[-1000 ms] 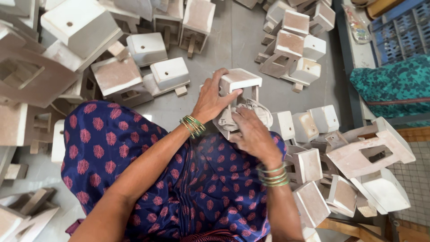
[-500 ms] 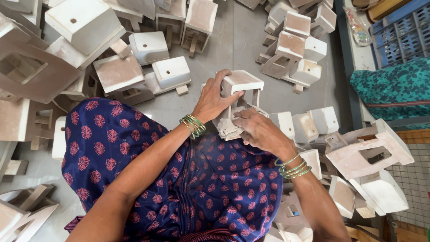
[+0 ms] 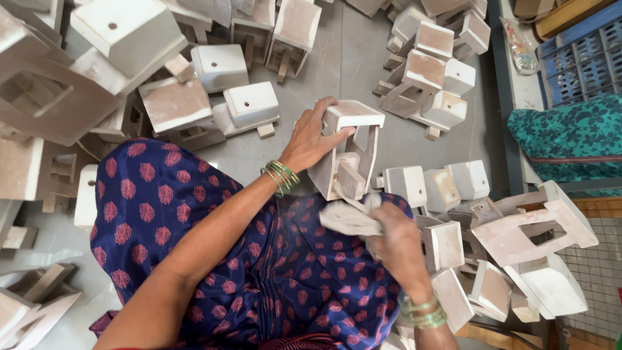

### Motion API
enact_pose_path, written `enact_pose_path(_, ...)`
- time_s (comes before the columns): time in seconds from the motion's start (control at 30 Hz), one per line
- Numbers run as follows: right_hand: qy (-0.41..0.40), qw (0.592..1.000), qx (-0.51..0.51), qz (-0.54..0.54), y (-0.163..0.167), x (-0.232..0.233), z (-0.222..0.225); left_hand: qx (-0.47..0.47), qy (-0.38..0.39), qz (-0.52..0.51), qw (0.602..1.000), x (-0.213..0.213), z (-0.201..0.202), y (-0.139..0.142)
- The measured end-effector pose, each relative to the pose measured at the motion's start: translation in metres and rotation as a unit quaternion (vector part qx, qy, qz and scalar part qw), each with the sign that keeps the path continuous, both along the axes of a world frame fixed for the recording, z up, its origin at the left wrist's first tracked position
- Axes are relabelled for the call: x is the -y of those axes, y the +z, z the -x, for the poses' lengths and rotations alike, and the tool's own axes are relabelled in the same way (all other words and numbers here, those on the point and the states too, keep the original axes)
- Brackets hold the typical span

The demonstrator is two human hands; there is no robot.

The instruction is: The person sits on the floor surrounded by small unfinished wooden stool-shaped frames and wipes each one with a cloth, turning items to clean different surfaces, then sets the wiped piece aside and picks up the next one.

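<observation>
Across the grey concrete floor lie many pale unglazed ceramic box-shaped pieces, which look not yet wiped; one such piece stands over the lap, the left hand clamped on it, the right hand closed on a crumpled whitish cloth, rubbing it.

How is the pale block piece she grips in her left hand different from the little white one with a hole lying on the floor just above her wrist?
The held piece is propped up on edge by the left hand; the holed block lies flat on the grey floor, untouched. The held piece shows an open frame with an inner part; the holed block shows a closed top. Both are pale, boxy, unglazed-looking.
</observation>
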State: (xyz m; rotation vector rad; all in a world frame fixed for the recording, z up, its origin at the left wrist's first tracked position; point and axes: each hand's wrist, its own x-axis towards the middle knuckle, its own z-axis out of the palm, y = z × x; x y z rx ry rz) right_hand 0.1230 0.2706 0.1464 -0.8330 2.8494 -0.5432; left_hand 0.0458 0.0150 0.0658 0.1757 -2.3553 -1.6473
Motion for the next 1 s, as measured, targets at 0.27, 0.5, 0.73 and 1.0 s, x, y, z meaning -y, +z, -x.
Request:
enact_pose_path(0.27,-0.127,0.963,-0.083,0.225,-0.006,-0.032,0.015,-0.002,-0.013,0.0,1.0,-0.001,-0.002,0.001)
enact_pose_path(0.5,0.095,0.963,-0.243,0.063,-0.018,0.031,0.039,-0.011,-0.007,-0.003,1.0,-0.001,-0.005,0.001)
enact_pose_path(0.73,0.065,0.996,0.053,-0.03,-0.019,0.03,0.04,-0.02,0.003,-0.005,1.0,-0.006,-0.003,-0.004)
enact_pose_path(1.0,0.073,0.983,0.011,0.167,-0.047,0.021,0.049,-0.019,-0.009,0.004,1.0,-0.003,-0.003,-0.005)
